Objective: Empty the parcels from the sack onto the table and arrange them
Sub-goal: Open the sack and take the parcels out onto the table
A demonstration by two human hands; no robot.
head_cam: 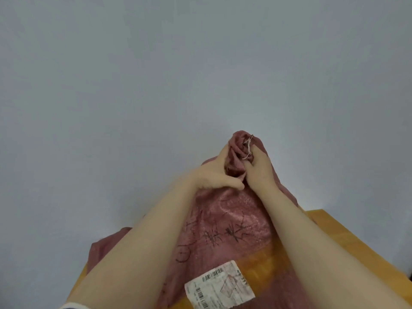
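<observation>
A dusty-red woven sack (225, 221) with black scribbled marks stands on the wooden table (347, 239), its gathered end (240, 143) held up high with a bit of string on it. My left hand (215, 172) grips the bunched cloth from the left. My right hand (259, 166) grips it from the right, right beside the left hand. At the sack's lower edge lies a yellow parcel (256, 264) with a white shipping label (219, 287). Anything inside the sack is hidden.
A plain grey-blue wall (178, 63) fills the view behind the table. The table's far edge runs just behind the sack, and bare wood shows at the right and the lower left (82, 273).
</observation>
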